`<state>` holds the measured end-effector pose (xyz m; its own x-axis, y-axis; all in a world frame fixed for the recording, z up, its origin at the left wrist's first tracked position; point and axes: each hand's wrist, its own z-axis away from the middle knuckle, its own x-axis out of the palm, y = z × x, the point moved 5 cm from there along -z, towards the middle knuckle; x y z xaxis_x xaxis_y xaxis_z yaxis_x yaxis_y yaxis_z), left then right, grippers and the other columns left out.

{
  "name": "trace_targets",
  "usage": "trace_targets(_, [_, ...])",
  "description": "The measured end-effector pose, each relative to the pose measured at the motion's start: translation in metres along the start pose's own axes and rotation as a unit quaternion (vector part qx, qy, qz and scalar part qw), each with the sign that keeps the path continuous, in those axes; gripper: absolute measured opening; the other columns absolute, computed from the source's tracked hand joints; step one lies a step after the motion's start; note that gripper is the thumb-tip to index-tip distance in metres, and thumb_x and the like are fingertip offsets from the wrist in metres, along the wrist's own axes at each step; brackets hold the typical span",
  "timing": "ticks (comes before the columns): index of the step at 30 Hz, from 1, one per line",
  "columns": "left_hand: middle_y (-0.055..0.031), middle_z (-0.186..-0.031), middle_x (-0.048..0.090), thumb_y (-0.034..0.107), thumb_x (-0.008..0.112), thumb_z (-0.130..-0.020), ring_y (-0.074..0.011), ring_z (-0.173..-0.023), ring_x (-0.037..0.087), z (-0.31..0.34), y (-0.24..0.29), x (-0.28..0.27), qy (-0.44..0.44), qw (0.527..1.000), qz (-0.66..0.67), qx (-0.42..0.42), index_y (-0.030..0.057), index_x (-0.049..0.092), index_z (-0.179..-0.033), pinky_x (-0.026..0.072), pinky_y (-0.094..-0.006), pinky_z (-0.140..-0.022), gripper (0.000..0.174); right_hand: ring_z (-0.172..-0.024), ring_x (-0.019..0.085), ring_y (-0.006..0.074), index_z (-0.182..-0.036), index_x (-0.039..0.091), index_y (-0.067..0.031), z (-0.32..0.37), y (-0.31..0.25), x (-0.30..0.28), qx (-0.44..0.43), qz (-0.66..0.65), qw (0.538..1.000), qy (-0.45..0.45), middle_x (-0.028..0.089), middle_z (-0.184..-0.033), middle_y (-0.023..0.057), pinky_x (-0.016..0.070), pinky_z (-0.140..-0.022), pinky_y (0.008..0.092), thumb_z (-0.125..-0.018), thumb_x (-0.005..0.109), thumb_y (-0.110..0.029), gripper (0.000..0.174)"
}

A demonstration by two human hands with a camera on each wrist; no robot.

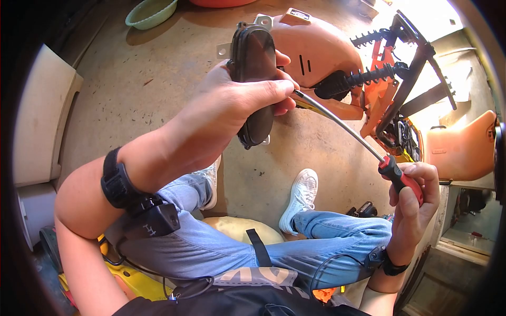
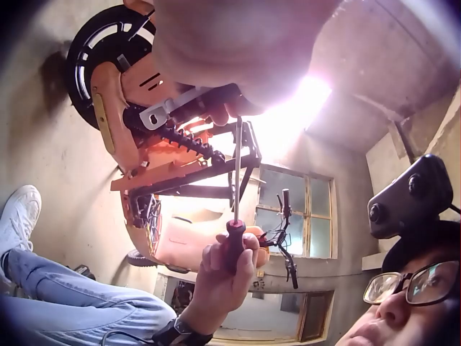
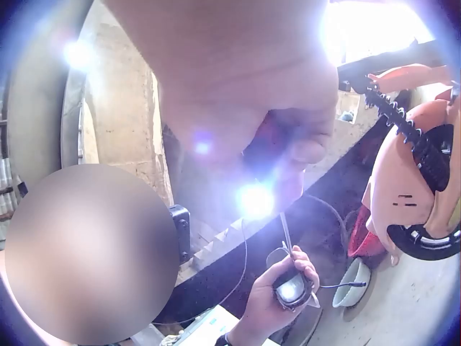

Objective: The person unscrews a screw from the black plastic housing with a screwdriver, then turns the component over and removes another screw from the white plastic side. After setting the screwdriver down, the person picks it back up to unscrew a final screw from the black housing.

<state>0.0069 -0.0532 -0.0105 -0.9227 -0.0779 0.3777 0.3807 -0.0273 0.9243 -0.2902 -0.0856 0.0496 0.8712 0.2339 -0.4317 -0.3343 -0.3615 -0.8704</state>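
My left hand (image 1: 237, 97) grips a dark oval unit (image 1: 258, 58) with metal tabs, held upright above the floor; its thumb and fingers meet near the tip of a long screwdriver shaft (image 1: 342, 125). The red and black screwdriver handle (image 1: 401, 181) is held in the curled fingers of my right hand (image 1: 414, 210). In the left wrist view the right hand (image 2: 220, 277) holds the handle below the shaft. The right wrist view shows the left hand (image 3: 266, 303) around the unit (image 3: 292, 290); whether the tip touches a screw is hidden.
An orange vehicle body (image 1: 321, 47) with black springs (image 1: 369, 76) and a frame stands beyond the hands. A pale green basin (image 1: 152, 15) is at the back left, a white cabinet (image 1: 42, 116) at the left. Crossed legs in jeans (image 1: 211, 231) lie below the hands.
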Motion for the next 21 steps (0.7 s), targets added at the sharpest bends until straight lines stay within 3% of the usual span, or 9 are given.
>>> trace_targets(1, [-0.0057, -0.103, 0.062, 0.015, 0.064, -0.095, -0.0151, -0.091, 0.064, 0.0003, 0.0004, 0.0003, 0.000, 1.000, 0.000, 0.000, 0.0032, 0.047, -0.129, 0.0495, -0.0285, -0.082, 0.040, -0.064, 0.054, 0.0072, -0.107, 0.056, -0.0029, 0.0002, -0.0002, 0.0008, 0.033, -0.041, 0.999, -0.003, 0.064, -0.100, 0.0113, 0.0427, -0.056, 0.0185, -0.085, 0.070, -0.028, 0.037])
trace_targets(4, [-0.0055, -0.103, 0.061, 0.016, 0.064, -0.095, -0.0151, -0.092, 0.064, 0.0011, 0.0025, 0.0017, -0.007, 1.000, -0.007, 0.012, 0.0034, 0.047, -0.129, 0.0494, -0.0283, -0.082, 0.040, -0.064, 0.054, 0.0072, -0.107, 0.056, -0.0030, 0.0006, 0.0005, 0.0018, 0.082, -0.085, 0.993, -0.012, 0.064, -0.101, 0.0118, 0.0430, -0.056, 0.0185, -0.085, 0.073, -0.033, 0.040])
trace_targets(8, [-0.0056, -0.104, 0.061, 0.016, 0.064, -0.095, -0.0150, -0.092, 0.064, 0.0011, 0.0004, -0.0002, 0.001, 1.000, -0.009, -0.010, 0.0038, 0.046, -0.130, 0.0491, -0.0280, -0.082, 0.041, -0.064, 0.054, 0.0071, -0.107, 0.056, -0.0032, 0.0017, 0.0013, 0.0066, 0.018, -0.032, 0.999, -0.002, 0.064, -0.100, 0.0117, 0.0425, -0.056, 0.0186, -0.086, 0.074, -0.035, 0.043])
trace_targets(10, [-0.0058, -0.104, 0.061, 0.016, 0.064, -0.095, -0.0149, -0.092, 0.063, 0.0008, -0.0003, -0.0003, 0.003, 1.000, -0.016, -0.016, 0.0038, 0.046, -0.130, 0.0489, -0.0279, -0.082, 0.041, -0.062, 0.048, 0.0066, -0.113, 0.053, -0.0032, 0.0031, 0.0004, 0.0080, 0.003, -0.001, 1.000, -0.010, 0.064, -0.098, 0.0132, 0.0356, -0.056, 0.0187, -0.091, 0.065, -0.040, 0.044])
trace_targets(13, [-0.0062, -0.105, 0.061, 0.018, 0.064, -0.095, -0.0152, -0.093, 0.063, 0.0003, -0.0013, 0.0007, 0.002, 1.000, -0.009, -0.019, 0.0031, 0.046, -0.130, 0.0487, -0.0283, -0.083, 0.042, -0.064, 0.054, 0.0077, -0.109, 0.056, -0.0039, 0.0013, -0.0005, 0.0037, 0.033, -0.052, 0.998, 0.002, 0.064, -0.099, 0.0108, 0.0423, -0.055, 0.0193, -0.086, 0.073, -0.036, 0.043])
trace_targets(19, [-0.0098, -0.105, 0.063, 0.029, 0.059, -0.096, -0.0178, -0.093, 0.063, -0.0039, -0.0011, -0.0002, -0.008, 0.998, 0.022, -0.051, 0.0011, 0.048, -0.132, 0.0498, -0.0324, -0.087, 0.046, -0.063, 0.052, 0.0082, -0.109, 0.055, -0.0035, 0.0014, 0.0007, -0.0010, 0.042, -0.073, 0.996, 0.016, 0.063, -0.098, 0.0107, 0.0399, -0.054, 0.0193, -0.084, 0.073, -0.041, 0.049])
trace_targets(21, [-0.0113, -0.106, 0.064, 0.033, 0.054, -0.098, -0.0187, -0.092, 0.064, -0.0035, -0.0017, 0.0002, 0.006, 0.993, 0.087, -0.079, 0.0009, 0.050, -0.132, 0.0501, -0.0334, -0.088, 0.047, -0.063, 0.052, 0.0085, -0.109, 0.055, -0.0035, 0.0019, 0.0004, -0.0010, 0.043, -0.075, 0.996, 0.032, 0.062, -0.097, 0.0109, 0.0391, -0.054, 0.0195, -0.083, 0.073, -0.041, 0.049])
